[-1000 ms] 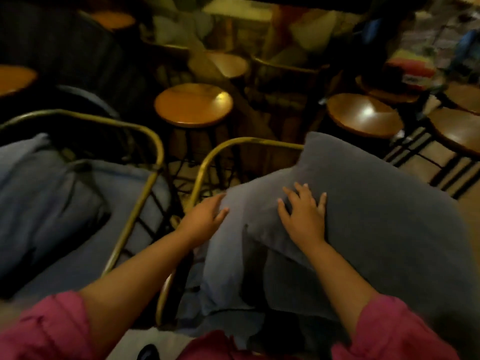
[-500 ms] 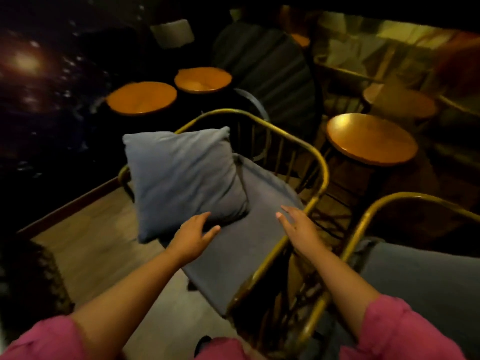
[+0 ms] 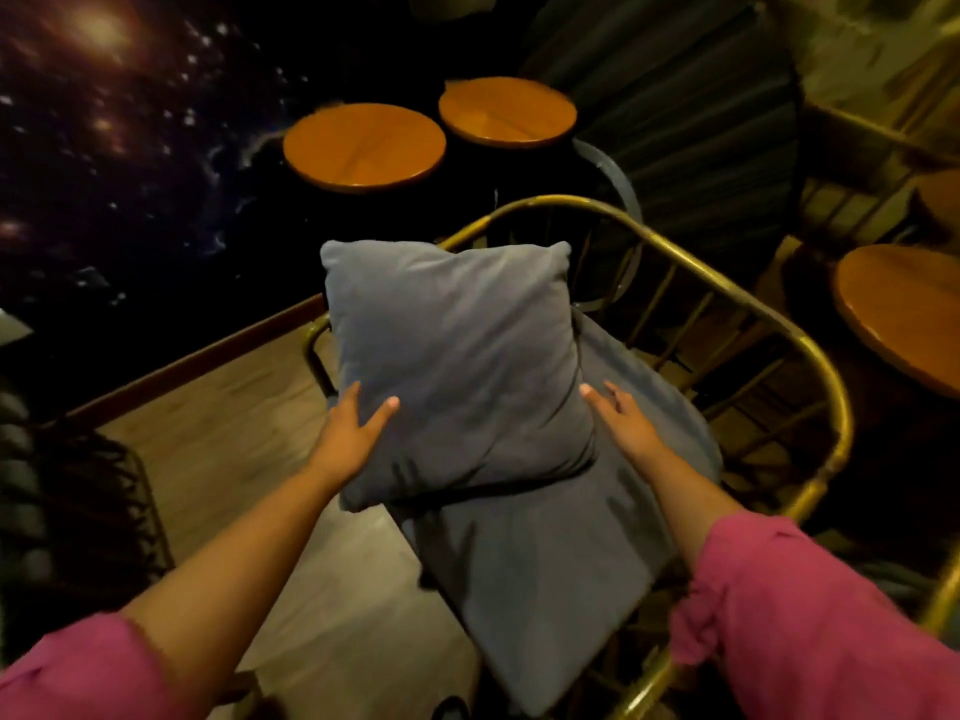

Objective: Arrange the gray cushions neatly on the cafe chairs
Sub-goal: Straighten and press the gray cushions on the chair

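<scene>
A square gray cushion point(image 3: 457, 366) stands tilted against the back left of a cafe chair with a brass-coloured rail point(image 3: 727, 288). It rests on the chair's gray seat pad point(image 3: 545, 563). My left hand point(image 3: 353, 433) grips the cushion's lower left edge, with the thumb on its front face. At the cushion's lower right edge is my right hand point(image 3: 623, 423), fingers spread, with the thumb tip at the fabric. Both arms wear pink sleeves.
Two round wooden tables point(image 3: 363, 145) point(image 3: 506, 111) stand behind the chair, a third point(image 3: 904, 314) to its right. A dark slatted chair point(image 3: 675, 96) is beyond. A dark wire chair point(image 3: 78, 485) sits at the left on the wood floor. The starry wall is at the far left.
My view and hands turned from the right chair's cushion to the left chair. My left hand took the cushion's left edge and my right hand moved from the rail to its right edge.
</scene>
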